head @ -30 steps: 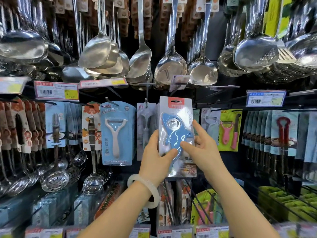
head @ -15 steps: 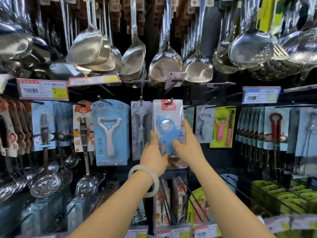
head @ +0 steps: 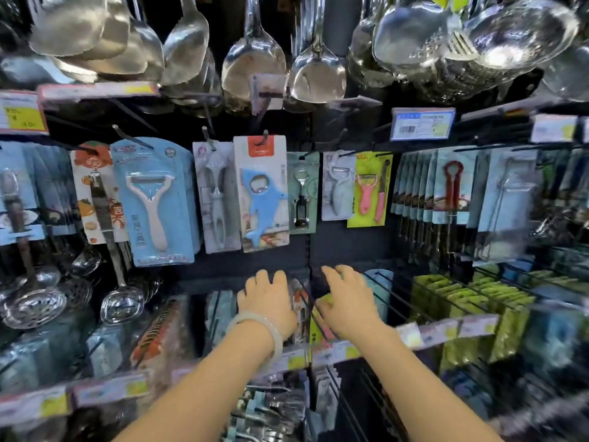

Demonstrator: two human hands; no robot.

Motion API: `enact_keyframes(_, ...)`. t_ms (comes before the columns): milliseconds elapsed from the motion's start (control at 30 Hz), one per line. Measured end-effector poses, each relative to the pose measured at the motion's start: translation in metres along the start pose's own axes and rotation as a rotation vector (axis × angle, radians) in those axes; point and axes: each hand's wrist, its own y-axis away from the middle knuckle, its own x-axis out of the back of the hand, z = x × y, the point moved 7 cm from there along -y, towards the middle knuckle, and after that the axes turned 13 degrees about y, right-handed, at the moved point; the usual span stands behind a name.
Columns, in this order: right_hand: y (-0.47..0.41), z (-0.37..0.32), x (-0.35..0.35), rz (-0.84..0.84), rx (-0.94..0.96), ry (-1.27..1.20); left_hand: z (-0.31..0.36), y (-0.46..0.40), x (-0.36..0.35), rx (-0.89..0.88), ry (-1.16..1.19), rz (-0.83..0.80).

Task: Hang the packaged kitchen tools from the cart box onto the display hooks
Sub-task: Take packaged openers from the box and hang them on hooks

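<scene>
The blue shark bottle opener pack (head: 262, 193), white card with a red top, hangs on a display hook (head: 264, 135) in the middle row. It hangs free, with no hand on it. My left hand (head: 267, 301), with a pale bangle on the wrist, is below the pack with loose fingers and holds nothing. My right hand (head: 345, 301) is level with it, a little to the right, fingers spread and empty. Both hands are well under the pack's lower edge. The cart box is out of view.
Steel ladles and spatulas (head: 251, 68) hang along the top row. A white peeler pack (head: 153, 199) and a grey tool pack (head: 216, 196) hang left of the shark pack; a corkscrew pack (head: 301, 196) and pink peeler pack (head: 369, 189) hang right. Wire hooks with green packs (head: 459, 301) jut out lower right.
Both hands held the shark pack up at the hook; now they have let go and dropped below it. The pack stays hanging on the hook. The view has tilted down.
</scene>
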Motion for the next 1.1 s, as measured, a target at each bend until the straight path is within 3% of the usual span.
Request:
enact_keyframes(200, 0.074, 0.087, -0.028, -0.098, -0.090, 0.113, 0.059, 0.035, -0.074, -0.107, -0.031, -0.103)
enact_keyframes(500, 0.202, 0.243, -0.053, -0.293, -0.310, 0.188, 0.166, 0.107, -0.187, -0.203, -0.131, -0.382)
enact_keyframes(833, 0.352, 0.387, -0.061, -0.485, -0.552, 0.184, 0.282, 0.186, -0.293, -0.319, -0.154, -0.570)
enact_keyframes(1100, 0.414, 0.470, -0.080, -0.583, -0.711, 0.141, 0.360, 0.212, -0.361, -0.411, -0.210, -0.707)
